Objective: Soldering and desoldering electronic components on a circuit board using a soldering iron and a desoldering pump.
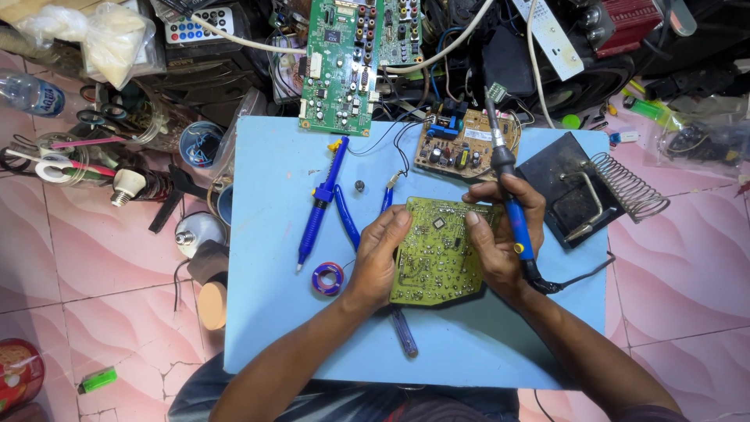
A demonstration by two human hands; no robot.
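Observation:
A yellow-green circuit board (437,254), solder side up, is held over the light blue work board (273,312). My left hand (380,254) grips its left edge with the thumb on top. My right hand (500,230) holds the board's right edge and also grips a blue-handled soldering iron (509,191), whose tip points away from me toward a small brown circuit board (465,148). The iron's black cable runs off to the right.
A blue desoldering pump (320,203), blue-handled pliers (348,215) and a solder spool (328,278) lie left of my hands. A black iron stand with a coil (594,191) sits at right. A large green board (340,62), jars, remotes and cables crowd the far side.

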